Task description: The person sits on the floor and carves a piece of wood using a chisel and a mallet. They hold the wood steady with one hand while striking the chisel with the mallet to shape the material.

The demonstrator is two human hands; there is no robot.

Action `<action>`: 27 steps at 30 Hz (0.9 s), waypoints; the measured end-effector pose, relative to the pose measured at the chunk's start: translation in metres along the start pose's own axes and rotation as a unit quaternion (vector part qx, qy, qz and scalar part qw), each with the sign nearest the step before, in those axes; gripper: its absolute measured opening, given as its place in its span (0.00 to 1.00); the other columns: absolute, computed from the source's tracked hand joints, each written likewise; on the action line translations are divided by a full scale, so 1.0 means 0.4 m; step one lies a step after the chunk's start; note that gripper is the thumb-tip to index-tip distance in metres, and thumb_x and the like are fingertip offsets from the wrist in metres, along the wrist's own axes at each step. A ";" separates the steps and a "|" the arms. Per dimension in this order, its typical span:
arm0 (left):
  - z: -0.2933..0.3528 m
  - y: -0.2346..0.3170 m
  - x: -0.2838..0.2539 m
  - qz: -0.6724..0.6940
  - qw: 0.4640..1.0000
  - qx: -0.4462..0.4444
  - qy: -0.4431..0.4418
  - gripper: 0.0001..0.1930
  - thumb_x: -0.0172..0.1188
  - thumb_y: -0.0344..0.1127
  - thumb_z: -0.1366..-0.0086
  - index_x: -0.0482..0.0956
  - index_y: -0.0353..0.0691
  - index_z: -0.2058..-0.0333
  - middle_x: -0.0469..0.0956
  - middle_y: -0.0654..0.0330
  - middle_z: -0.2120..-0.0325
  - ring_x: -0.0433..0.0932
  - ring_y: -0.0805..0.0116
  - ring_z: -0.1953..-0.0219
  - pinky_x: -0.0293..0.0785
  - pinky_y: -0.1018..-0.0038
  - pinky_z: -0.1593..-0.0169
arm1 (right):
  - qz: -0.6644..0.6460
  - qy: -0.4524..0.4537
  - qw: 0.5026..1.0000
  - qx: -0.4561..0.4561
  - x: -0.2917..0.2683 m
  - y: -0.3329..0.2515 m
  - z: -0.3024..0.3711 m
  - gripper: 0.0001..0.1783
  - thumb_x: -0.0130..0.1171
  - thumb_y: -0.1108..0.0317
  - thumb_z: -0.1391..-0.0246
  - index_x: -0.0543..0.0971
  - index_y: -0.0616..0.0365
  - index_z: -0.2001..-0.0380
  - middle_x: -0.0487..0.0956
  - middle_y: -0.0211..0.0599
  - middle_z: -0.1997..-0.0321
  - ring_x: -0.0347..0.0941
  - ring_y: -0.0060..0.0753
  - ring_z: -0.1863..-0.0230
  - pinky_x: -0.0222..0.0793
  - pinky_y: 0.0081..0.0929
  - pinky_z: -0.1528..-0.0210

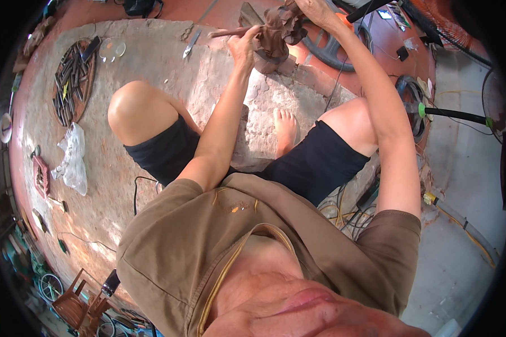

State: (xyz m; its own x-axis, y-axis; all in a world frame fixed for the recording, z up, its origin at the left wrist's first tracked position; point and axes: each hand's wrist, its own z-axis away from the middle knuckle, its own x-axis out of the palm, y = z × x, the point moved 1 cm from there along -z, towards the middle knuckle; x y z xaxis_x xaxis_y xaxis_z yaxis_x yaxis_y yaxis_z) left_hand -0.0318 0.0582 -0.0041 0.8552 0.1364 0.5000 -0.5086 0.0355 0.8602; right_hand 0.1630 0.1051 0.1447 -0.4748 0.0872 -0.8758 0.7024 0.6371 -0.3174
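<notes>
The left forearm slanted forward between the spread knees (130,106), while the right arm reached farther, outside the other knee, and bent inward at the elbow. The left hand (243,49) was closed around a brown rod (225,32); whether that belonged to the dark carving (275,36) between the hands, I could not tell. Beyond, the right hand (316,12) met the upper edge, fingers cropped, its grip impossible to tell; its forearm partly hid a black ring-shaped base (328,56)

tools (68,78) on tray (90,90), left | bag (73,160) nearside of tray | workpiece (274,42) between hands (243,49)
</notes>
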 end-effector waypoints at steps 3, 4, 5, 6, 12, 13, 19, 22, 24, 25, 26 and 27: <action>0.022 0.012 0.000 0.028 0.999 0.009 -0.039 0.14 0.72 0.32 0.46 0.83 0.31 0.63 0.83 0.61 0.67 0.78 0.73 0.69 0.73 0.74 0.63 | -0.037 0.039 0.998 -0.044 0.074 0.042 -0.019 0.15 0.39 0.67 0.36 0.74 0.64 0.66 0.76 0.51 0.67 0.73 0.53 0.62 0.67 0.40 0.56; 0.023 0.019 -0.033 0.030 0.999 0.026 -0.033 0.15 0.72 0.33 0.46 0.83 0.31 0.61 0.83 0.62 0.66 0.78 0.73 0.68 0.73 0.75 0.62 | -0.078 0.022 0.996 -0.033 0.099 -0.001 -0.049 0.15 0.39 0.67 0.36 0.74 0.64 0.67 0.76 0.51 0.68 0.73 0.53 0.62 0.67 0.40 0.56; 0.021 0.021 -0.048 0.027 0.998 0.051 -0.019 0.16 0.71 0.33 0.44 0.83 0.31 0.59 0.83 0.62 0.66 0.78 0.75 0.65 0.73 0.78 0.61 | -0.091 0.022 0.995 -0.029 0.102 -0.030 -0.065 0.15 0.39 0.67 0.35 0.74 0.64 0.67 0.76 0.51 0.68 0.73 0.52 0.62 0.67 0.40 0.56; 0.020 0.014 -0.024 0.016 0.998 0.046 -0.037 0.15 0.71 0.33 0.44 0.83 0.31 0.59 0.83 0.62 0.66 0.78 0.75 0.65 0.73 0.78 0.61 | -0.086 0.029 0.996 -0.007 0.079 -0.028 -0.042 0.16 0.39 0.66 0.35 0.74 0.64 0.67 0.75 0.51 0.68 0.73 0.52 0.62 0.67 0.40 0.56; 0.008 0.032 -0.023 -0.040 0.994 0.049 -0.092 0.12 0.68 0.31 0.41 0.83 0.32 0.60 0.83 0.61 0.69 0.79 0.74 0.67 0.74 0.78 0.61 | -0.094 -0.011 0.992 0.086 0.033 -0.060 -0.032 0.16 0.40 0.65 0.34 0.75 0.64 0.66 0.77 0.50 0.67 0.74 0.50 0.61 0.67 0.39 0.54; -0.001 0.029 -0.032 -0.036 0.993 0.065 -0.091 0.11 0.67 0.31 0.41 0.84 0.32 0.60 0.83 0.61 0.70 0.79 0.75 0.67 0.75 0.77 0.61 | -0.075 -0.026 0.992 0.103 0.028 -0.069 -0.042 0.16 0.41 0.65 0.34 0.75 0.65 0.65 0.78 0.50 0.66 0.74 0.49 0.60 0.68 0.39 0.53; -0.033 0.033 -0.002 -0.055 0.990 0.058 -0.120 0.08 0.66 0.31 0.40 0.83 0.32 0.65 0.84 0.60 0.66 0.79 0.72 0.65 0.75 0.73 0.59 | 0.177 0.073 0.978 -0.087 0.088 0.124 0.009 0.14 0.42 0.73 0.37 0.76 0.64 0.55 0.77 0.52 0.53 0.74 0.48 0.49 0.68 0.40 0.45; -0.058 0.034 -0.038 -0.129 0.989 0.051 -0.054 0.09 0.68 0.33 0.42 0.85 0.33 0.68 0.84 0.59 0.69 0.79 0.71 0.68 0.74 0.72 0.61 | 0.084 0.054 0.994 -0.033 0.090 0.073 -0.003 0.14 0.41 0.71 0.36 0.76 0.62 0.57 0.77 0.51 0.53 0.73 0.49 0.49 0.67 0.40 0.45; -0.048 0.049 -0.050 -0.165 0.986 0.022 -0.030 0.10 0.69 0.35 0.43 0.85 0.33 0.68 0.84 0.60 0.70 0.79 0.71 0.69 0.73 0.72 0.62 | 0.004 0.048 0.999 0.024 0.079 0.047 0.006 0.14 0.40 0.68 0.34 0.76 0.61 0.58 0.77 0.50 0.54 0.72 0.49 0.49 0.65 0.41 0.44; -0.059 0.026 -0.048 -0.121 0.992 0.024 -0.034 0.10 0.69 0.36 0.43 0.85 0.35 0.68 0.84 0.61 0.71 0.78 0.72 0.70 0.72 0.72 0.64 | -0.008 0.066 0.998 0.023 0.076 0.043 -0.002 0.15 0.39 0.65 0.33 0.75 0.60 0.60 0.76 0.49 0.58 0.71 0.50 0.53 0.64 0.42 0.46; -0.062 0.016 -0.045 -0.089 0.996 -0.001 -0.030 0.10 0.70 0.37 0.43 0.86 0.36 0.68 0.84 0.61 0.71 0.77 0.73 0.70 0.71 0.73 0.65 | 0.014 0.055 0.998 0.030 0.063 0.042 -0.006 0.15 0.38 0.65 0.33 0.75 0.59 0.61 0.76 0.49 0.60 0.71 0.50 0.53 0.64 0.42 0.47; -0.061 0.011 -0.044 -0.058 0.998 -0.029 -0.026 0.10 0.70 0.37 0.43 0.86 0.37 0.68 0.84 0.62 0.71 0.77 0.73 0.70 0.70 0.73 0.65 | 0.035 0.043 0.998 0.038 0.056 0.041 -0.007 0.16 0.38 0.64 0.33 0.75 0.59 0.62 0.75 0.49 0.61 0.70 0.50 0.54 0.63 0.42 0.47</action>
State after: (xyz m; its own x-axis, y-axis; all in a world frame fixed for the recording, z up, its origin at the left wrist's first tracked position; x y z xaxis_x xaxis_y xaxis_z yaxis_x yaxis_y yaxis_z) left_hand -0.0515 0.0800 -0.0115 0.9122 0.0757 0.4028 -0.4090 0.1059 0.9064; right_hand 0.1624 0.1196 0.1210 -0.4655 0.1969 -0.8628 0.7718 0.5674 -0.2869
